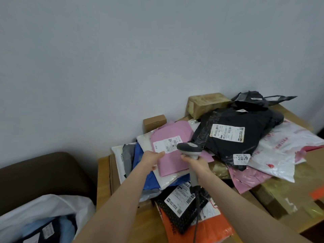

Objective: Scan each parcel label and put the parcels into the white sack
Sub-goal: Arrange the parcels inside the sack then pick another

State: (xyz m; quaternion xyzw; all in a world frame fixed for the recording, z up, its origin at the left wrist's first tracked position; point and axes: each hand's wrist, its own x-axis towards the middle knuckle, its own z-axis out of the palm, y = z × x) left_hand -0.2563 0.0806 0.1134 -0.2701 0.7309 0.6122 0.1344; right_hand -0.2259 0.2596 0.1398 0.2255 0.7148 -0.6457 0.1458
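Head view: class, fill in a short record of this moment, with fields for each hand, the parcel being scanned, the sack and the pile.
left hand: pinches the near edge of the pink parcel
right hand: grips the scanner, head pointing toward the label
pink parcel: lies on the pile, label up
white sack: lower left, open, labelled parcels inside
pile: many parcels on the table, a black parcel on top

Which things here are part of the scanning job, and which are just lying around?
In the job: scanner in the right hand, pink parcel pinched by the left hand, black parcel, white sack.
Just there: brown seat, wooden table, wall.
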